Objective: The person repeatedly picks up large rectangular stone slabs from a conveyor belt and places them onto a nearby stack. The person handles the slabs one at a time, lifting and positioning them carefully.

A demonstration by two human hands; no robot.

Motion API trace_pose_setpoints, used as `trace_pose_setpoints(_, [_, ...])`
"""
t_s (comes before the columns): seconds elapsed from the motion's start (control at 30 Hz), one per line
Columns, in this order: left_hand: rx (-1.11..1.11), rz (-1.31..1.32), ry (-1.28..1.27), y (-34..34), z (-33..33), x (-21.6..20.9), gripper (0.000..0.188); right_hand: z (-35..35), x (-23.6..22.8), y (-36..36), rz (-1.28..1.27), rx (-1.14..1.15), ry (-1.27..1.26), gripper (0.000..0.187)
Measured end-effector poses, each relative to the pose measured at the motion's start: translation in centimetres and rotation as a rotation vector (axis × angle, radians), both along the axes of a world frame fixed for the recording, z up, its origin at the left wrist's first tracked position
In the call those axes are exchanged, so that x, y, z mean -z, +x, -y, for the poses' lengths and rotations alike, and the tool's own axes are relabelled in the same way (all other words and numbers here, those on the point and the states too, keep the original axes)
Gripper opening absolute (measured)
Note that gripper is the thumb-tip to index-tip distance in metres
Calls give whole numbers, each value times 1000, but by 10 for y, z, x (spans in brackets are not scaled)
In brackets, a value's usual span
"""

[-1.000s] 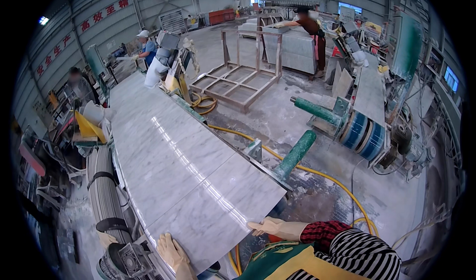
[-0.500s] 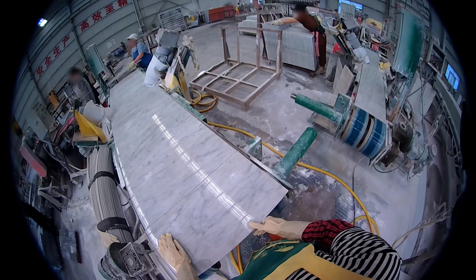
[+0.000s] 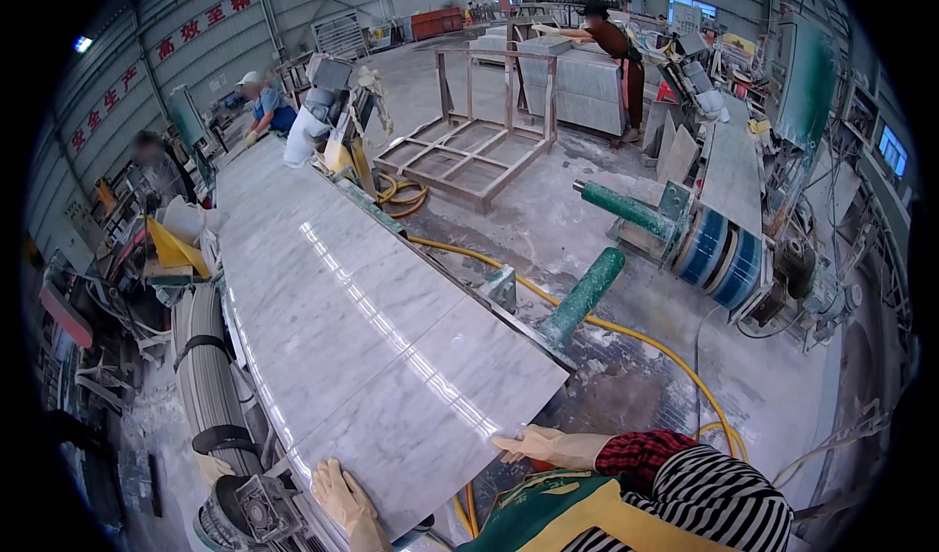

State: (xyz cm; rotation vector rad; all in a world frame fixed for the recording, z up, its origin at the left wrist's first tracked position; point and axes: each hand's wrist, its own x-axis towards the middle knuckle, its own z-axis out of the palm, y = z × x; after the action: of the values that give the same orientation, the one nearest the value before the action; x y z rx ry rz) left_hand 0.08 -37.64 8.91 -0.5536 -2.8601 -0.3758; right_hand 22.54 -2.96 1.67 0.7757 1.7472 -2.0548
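Observation:
A long run of grey-veined white stone slab point(image 3: 391, 356), polished and crossed by thin seams, stretches away from me on a narrow machine bed. My left hand point(image 3: 344, 501), in a cream rubber glove, lies on the near-left edge of the closest piece with its fingers extended. At the near-right edge is my right hand point(image 3: 548, 447), gloved alike; its fingers and thumb close on the slab's rim. The undersides of its fingers are hidden. My green and yellow apron point(image 3: 548, 513) almost meets the near edge.
Green cylinders point(image 3: 587, 293) jut out right of the bed, beside a yellow hose point(image 3: 626, 332). A ribbed grey roll point(image 3: 205, 366) and a motor point(image 3: 256, 513) line the left. Beyond stands a metal frame point(image 3: 469, 156). Co-workers point(image 3: 269, 112) point(image 3: 611, 48) are farther off.
The co-worker at the slab's far end has bent lower over it. The far-right co-worker's head and arm have shifted slightly. My hands and the slab stay in place.

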Motion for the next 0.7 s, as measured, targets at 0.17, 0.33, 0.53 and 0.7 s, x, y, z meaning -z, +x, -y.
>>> trace_pose_setpoints(0.17, [38, -192, 36, 0, 5, 12, 34, 2, -4, 0, 18, 6, -23, 79])
trace_pose_setpoints(0.33, [25, -62, 9, 4, 1, 2, 38, 2, -26, 4, 40, -19, 2, 84])
trace_pose_setpoints(0.53, [43, -148, 12, 6, 3, 5, 33, 5, -33, 5, 39, -21, 10, 84])
trace_pose_setpoints(0.7, [16, -102, 20, 8, 2, 6, 35, 4, -17, 7, 49, -31, 1, 84])
